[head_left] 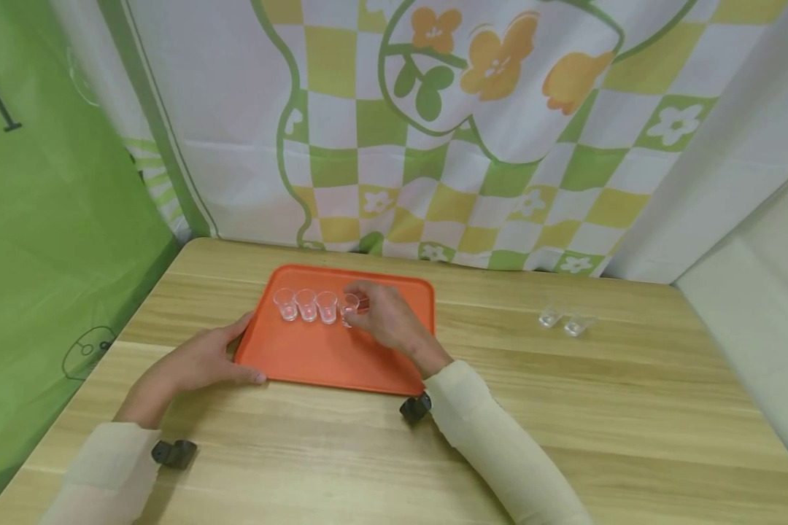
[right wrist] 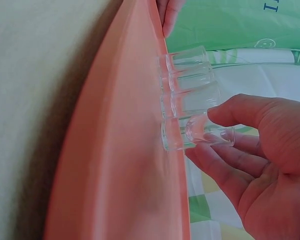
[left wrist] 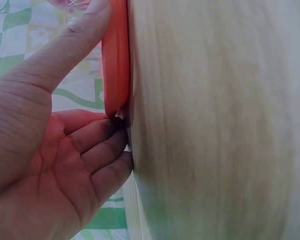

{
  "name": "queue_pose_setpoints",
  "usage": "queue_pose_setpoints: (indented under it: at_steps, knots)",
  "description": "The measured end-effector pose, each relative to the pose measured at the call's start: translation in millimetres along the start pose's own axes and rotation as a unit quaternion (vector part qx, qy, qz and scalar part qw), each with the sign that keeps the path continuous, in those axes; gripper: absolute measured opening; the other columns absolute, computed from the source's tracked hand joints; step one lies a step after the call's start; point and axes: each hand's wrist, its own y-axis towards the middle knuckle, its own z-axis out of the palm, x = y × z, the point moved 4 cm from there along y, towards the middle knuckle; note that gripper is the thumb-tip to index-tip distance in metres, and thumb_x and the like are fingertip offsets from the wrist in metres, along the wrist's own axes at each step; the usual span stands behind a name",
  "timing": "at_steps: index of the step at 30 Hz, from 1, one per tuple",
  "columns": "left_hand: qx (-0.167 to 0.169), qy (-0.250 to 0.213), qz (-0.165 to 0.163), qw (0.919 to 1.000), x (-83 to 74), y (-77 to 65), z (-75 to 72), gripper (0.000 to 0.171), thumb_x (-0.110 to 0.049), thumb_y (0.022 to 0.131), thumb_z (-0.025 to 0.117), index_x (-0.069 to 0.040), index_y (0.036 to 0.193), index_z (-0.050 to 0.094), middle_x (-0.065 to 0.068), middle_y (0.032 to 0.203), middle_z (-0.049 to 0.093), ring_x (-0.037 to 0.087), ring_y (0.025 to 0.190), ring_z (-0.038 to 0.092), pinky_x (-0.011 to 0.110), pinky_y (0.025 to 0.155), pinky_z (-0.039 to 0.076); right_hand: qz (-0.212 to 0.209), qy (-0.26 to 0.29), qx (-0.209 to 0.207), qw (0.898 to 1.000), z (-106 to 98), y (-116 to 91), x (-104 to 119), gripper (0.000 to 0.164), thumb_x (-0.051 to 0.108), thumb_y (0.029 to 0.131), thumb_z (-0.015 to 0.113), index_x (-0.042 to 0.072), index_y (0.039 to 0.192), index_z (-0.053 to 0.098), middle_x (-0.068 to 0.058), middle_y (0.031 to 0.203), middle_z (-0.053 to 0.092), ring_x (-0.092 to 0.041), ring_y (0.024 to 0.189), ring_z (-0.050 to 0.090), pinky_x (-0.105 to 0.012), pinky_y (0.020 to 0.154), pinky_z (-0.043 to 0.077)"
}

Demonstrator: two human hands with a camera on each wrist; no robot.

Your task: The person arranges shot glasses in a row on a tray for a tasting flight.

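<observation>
Four small clear shot glasses stand in a row on an orange tray (head_left: 341,361); "several" fits the row, whose leftmost is one shot glass (head_left: 285,304). At the row's right end, my right hand (head_left: 390,321) holds a shot glass (right wrist: 172,134) between thumb and fingers. In the right wrist view that glass is upright, its base at the tray surface, close beside its neighbour. My left hand (head_left: 203,357) holds the tray's near left corner, thumb at the front edge and bent fingers at the left edge. The left wrist view shows those fingertips (left wrist: 121,162) down at the tabletop.
Two more clear glasses, one of them a small glass (head_left: 574,325), are on the wooden table (head_left: 604,423) to the right of the tray. Behind the table hangs a patterned curtain (head_left: 446,175); a green cloth (head_left: 52,219) hangs at the left.
</observation>
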Motion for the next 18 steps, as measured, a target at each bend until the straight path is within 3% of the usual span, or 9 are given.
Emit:
queue_pose_setpoints:
  at_steps: [18]
  knots:
    - [0.001, 0.004, -0.004, 1.0000, 2.0, 1.5, 1.1, 0.124, -0.059, 0.075, 0.087, 0.005, 0.161, 0.022, 0.033, 0.153, 0.041, 0.049, 0.135, 0.046, 0.064, 0.105, 0.041, -0.002, 0.016, -0.002, 1.000, 2.5, 0.2, -0.9, 0.046, 0.010, 0.096, 0.074, 0.001, 0.139, 0.060, -0.010, 0.127, 0.069, -0.022, 0.114, 0.066, -0.032, 0.091, 0.055]
